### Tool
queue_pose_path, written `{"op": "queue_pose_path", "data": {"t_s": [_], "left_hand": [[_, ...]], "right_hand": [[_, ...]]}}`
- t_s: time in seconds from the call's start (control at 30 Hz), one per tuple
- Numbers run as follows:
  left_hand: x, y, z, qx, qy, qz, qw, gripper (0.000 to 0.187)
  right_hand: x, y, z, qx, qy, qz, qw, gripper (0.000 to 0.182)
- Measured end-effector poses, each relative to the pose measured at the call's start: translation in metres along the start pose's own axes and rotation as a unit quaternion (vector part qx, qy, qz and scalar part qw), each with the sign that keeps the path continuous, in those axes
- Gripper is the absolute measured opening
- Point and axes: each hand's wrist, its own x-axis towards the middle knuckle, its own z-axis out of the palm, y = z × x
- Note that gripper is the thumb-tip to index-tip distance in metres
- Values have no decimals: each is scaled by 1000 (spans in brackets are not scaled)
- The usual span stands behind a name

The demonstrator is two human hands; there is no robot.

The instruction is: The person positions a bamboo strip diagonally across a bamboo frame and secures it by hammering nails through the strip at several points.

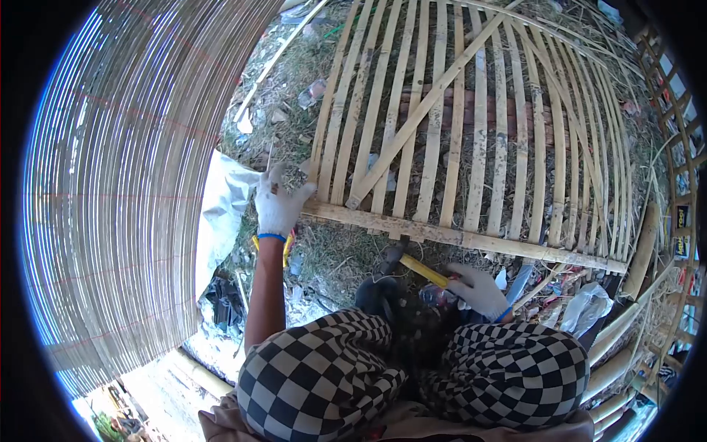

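Observation:
My left hand [278, 210], in a white glove with a blue cuff, is at the near left corner of a bamboo slat panel [412, 225]. Its thumb and fingers are apart, the thumb beside the corner; I make out nothing held in it. My right hand [480, 292], also gloved in white, is closed round the yellow handle of a hammer [421, 269]. The hammer's dark head points left, just below the panel's near rail. Two diagonal strips [434, 96] cross the upright slats.
A tall bamboo slat screen [140, 162] stands on the left, with a white sheet [224, 210] beside it. Bamboo poles [642, 250] and a lattice [688, 199] lie to the right. A clear plastic bag [585, 308] and litter are on the grassy ground. My checkered knees are in front.

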Motion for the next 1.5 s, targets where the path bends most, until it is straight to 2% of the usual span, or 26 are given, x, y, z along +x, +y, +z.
{"op": "queue_pose_path", "data": {"t_s": [0.03, 0.07, 0.13, 0.17, 0.2, 0.27, 0.37, 0.47, 0.67, 0.7, 0.8, 0.83, 0.93, 0.97, 1.0, 1.07, 1.1, 1.13, 1.17, 1.2, 1.23, 1.3, 1.4, 1.43, 1.5], "left_hand": [[3, -20, 3, -39, -36, -47, 997, 77], [4, -30, 5, -131, -110, -99, 980, 80], [7, -44, 11, -308, -250, -192, 898, 85], [2, -39, 19, -335, -237, -159, 898, 84], [2, -35, 24, -300, -252, -153, 907, 84], [8, -30, 32, -229, -278, -137, 923, 83], [9, -31, 47, -244, -241, -165, 924, 79], [0, -11, 46, -261, -181, -161, 935, 73], [14, 51, 45, -266, -117, -122, 949, 66], [20, 66, 39, -267, -130, -133, 945, 66], [43, 99, 37, -352, -139, -146, 914, 61], [51, 114, 30, -325, -140, -139, 925, 63], [83, 107, 51, -340, -161, -122, 919, 65], [88, 101, 61, -367, -174, -119, 906, 65], [85, 94, 70, -467, -181, -137, 855, 66], [75, 71, 96, -646, -191, -166, 720, 67], [67, 54, 117, -697, -173, -178, 672, 72], [54, 52, 126, -722, -130, -203, 649, 75], [37, 54, 134, -742, -89, -228, 624, 77], [23, 56, 141, -760, -47, -254, 597, 80], [12, 55, 148, -781, -90, -264, 559, 82], [-3, 54, 159, -814, -171, -282, 478, 87], [-8, 121, 131, -809, -222, -279, 467, 86], [-1, 127, 134, -789, -232, -230, 521, 63], [4, 134, 126, -765, -211, -221, 567, 60]], "right_hand": [[6, 21, 1, -34, 59, -52, 996, 66], [10, 28, 2, 27, 90, -38, 995, 66], [16, 40, 4, 148, 155, -7, 977, 66], [10, 12, 2, 294, 172, 8, 940, 64], [13, 11, 4, 412, 156, -3, 897, 61], [19, 10, 6, 626, 118, -27, 770, 56], [23, 3, 11, 683, 146, -65, 713, 51], [29, 17, 5, 634, 179, -71, 749, 44], [28, 13, -52, 596, 246, -110, 757, 42], [29, 8, -62, 569, 253, -135, 770, 44], [38, -8, -93, 554, 279, -175, 765, 47], [40, -10, -103, 543, 266, -184, 775, 48], [69, 4, -124, 545, 253, -193, 776, 47], [76, 4, -126, 545, 254, -172, 780, 46], [82, 8, -122, 550, 248, -178, 777, 46], [95, 23, -113, 561, 237, -189, 770, 47], [86, 14, -99, 510, 287, -203, 785, 47], [86, 15, -84, 484, 274, -208, 805, 51], [85, 23, -67, 378, 264, -199, 865, 57], [83, 16, -46, 320, 220, -224, 894, 57], [85, 10, -29, 337, 139, -175, 915, 59], [101, -4, -16, 343, 117, -167, 917, 55], [132, -19, -22, 372, 140, -171, 901, 50], [145, -23, -26, 384, 158, -179, 892, 48], [169, -31, -29, 385, 221, -218, 869, 45]]}}
